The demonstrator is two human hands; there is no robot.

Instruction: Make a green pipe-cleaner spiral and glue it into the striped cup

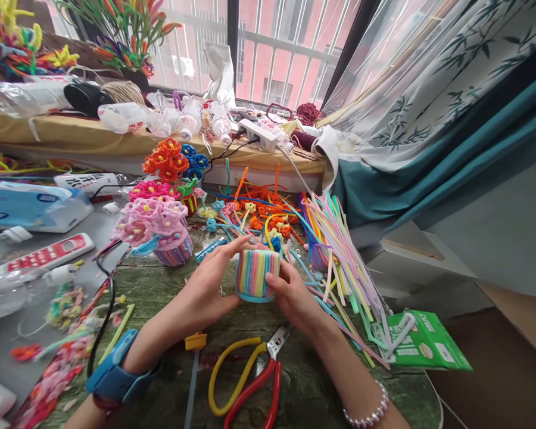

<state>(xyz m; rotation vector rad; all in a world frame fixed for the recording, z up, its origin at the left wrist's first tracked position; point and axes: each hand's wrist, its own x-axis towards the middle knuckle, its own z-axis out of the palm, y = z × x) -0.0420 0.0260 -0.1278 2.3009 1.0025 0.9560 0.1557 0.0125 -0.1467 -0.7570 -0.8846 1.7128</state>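
A small round pot (pixel 258 275) wrapped in vertical pastel stripes of pipe cleaner, with a light blue rim along its bottom, is held between both hands above the table. My left hand (pixel 209 280) curves around its left side, thumb low near the base and fingers reaching behind the top. On the right side, my right hand (pixel 295 292) grips it, one finger pressed against the striped front. Below the pot, a metal cutting tool (pixel 277 342) with red handles lies on the green table, beside a yellow loop handle (pixel 214 381).
Left of the hands stands a striped pot of pink flowers (pixel 154 223). Loose pipe cleaners (pixel 339 256) spread to the right, next to a green box (pixel 433 339). Small orange and blue flower pieces (pixel 259 208) lie behind. A power strip (pixel 258 136) rests on the sill.
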